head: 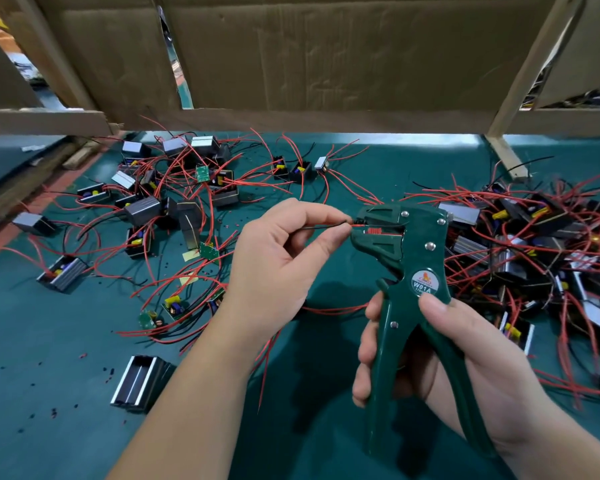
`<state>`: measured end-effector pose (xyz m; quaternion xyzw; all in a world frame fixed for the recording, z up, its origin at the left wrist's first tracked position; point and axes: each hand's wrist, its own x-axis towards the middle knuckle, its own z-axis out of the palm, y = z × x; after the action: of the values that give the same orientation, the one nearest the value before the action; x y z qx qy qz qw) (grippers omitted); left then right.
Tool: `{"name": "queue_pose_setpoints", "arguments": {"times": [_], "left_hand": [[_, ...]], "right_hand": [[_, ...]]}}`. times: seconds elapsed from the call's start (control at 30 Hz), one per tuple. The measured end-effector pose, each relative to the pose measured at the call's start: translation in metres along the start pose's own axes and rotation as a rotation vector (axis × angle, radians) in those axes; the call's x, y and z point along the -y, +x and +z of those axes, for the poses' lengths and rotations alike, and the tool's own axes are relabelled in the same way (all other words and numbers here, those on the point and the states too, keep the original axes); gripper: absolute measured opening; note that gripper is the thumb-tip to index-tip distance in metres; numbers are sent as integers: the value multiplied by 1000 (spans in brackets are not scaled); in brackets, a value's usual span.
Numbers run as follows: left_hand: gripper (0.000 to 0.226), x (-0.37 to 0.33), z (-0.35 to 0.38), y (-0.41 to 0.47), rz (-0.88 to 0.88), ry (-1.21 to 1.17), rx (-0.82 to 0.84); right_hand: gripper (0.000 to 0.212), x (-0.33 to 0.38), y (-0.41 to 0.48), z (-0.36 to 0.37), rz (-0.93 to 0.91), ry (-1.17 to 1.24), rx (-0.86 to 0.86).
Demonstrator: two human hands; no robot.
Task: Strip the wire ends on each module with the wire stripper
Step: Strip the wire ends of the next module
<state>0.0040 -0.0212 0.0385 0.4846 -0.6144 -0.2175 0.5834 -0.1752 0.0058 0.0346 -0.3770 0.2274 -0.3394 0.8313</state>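
My right hand point(440, 355) grips the two handles of a dark green wire stripper point(409, 271), held upright over the table's middle, jaws pointing left. My left hand point(288, 258) pinches a thin black and red wire pair point(321, 225) between thumb and forefinger, its tip lying in the stripper's jaws point(368, 227). The module that this wire belongs to is hidden under my left hand. Several small black modules point(142, 209) with red wires lie spread at the left, and a denser heap of modules point(534, 244) sits at the right.
A green mat point(49, 358) covers the table, dotted with bits of cut insulation. An empty black housing point(142, 382) lies near my left forearm. A cardboard wall on a wooden frame point(291, 57) closes off the back, and a wooden post point(506, 157) stands at the back right.
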Motion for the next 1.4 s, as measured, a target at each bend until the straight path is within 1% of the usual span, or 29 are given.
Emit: {"name": "queue_pose_setpoints", "arguments": {"times": [0.03,0.17,0.47,0.6,0.67,0.7,0.77,0.8,0.83,0.87,0.93,0.97,1.03,1.13,1.2,1.3,1.4], "left_hand": [[12,0,-1,0,33,38,1],[14,1,-2,1,97,102,-8],[18,3,-2,-1,125,152,-22],[18,2,-4,0,133,180,-20],[18,2,-3,-2,119,216,20],[20,3,-3,-3,80,195,59],[23,4,-3,-5,-29,43,143],[18,5,-3,-5,-56,0,159],[10,6,-3,-5,-57,22,157],[8,8,-2,-5,-37,106,145],[17,13,0,-5,-3,258,140],[19,14,1,-5,1,274,132],[18,14,0,-5,3,247,83],[15,12,-4,-1,-29,123,40],[12,10,-5,0,-61,44,82],[7,8,-3,-2,-79,40,144],[8,9,-3,-2,-77,8,184]], "right_hand": [[56,-2,-1,-5,6,4,22],[62,-3,2,-8,15,-47,-39],[62,-2,2,-6,12,-133,-66],[65,-3,2,-8,13,-177,-133],[66,-5,2,-8,15,-181,-161],[67,-6,2,-8,15,-175,-179],[68,-7,2,-8,18,-155,-229],[68,-7,2,-8,19,-144,-266],[68,-7,3,-8,18,-134,-308],[67,-7,4,-8,17,-131,-343],[62,-7,8,-8,8,-125,-385],[56,-7,10,-8,-4,-107,-391],[45,-5,12,-9,-45,-27,-386],[40,1,11,-14,-55,60,-380],[42,2,9,-15,-11,43,-332],[43,-2,7,-12,53,30,-248],[46,-5,6,-11,82,19,-159]]}}
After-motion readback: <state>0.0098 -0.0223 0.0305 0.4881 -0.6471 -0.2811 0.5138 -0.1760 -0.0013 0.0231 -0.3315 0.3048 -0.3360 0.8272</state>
